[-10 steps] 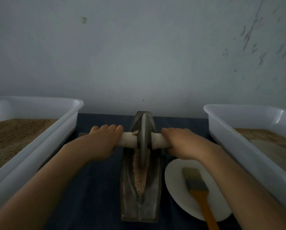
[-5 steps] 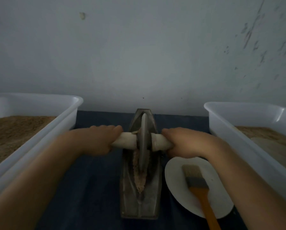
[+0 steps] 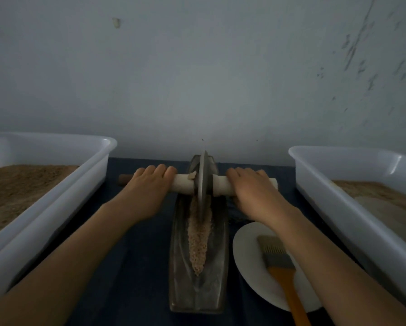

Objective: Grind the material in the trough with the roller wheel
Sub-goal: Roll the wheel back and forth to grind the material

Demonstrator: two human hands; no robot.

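Observation:
A long metal trough (image 3: 198, 290) lies lengthwise on the dark table in front of me, with a strip of pale brown granular material (image 3: 198, 238) along its groove. A thin metal roller wheel (image 3: 202, 180) stands upright near the trough's far end, on a pale wooden axle handle (image 3: 183, 184). My left hand (image 3: 148, 191) grips the axle left of the wheel. My right hand (image 3: 253, 191) grips it on the right. The axle's ends stick out beyond both hands.
A white plastic bin (image 3: 56, 196) of brown powder stands at the left, another white bin (image 3: 352, 208) with powder at the right. A white plate (image 3: 246, 252) beside the trough carries a brush with an orange handle (image 3: 282, 274). A pale wall rises just behind.
Both hands have pushed the wheel away from me toward the trough's far end, and more of the material in the groove is uncovered.

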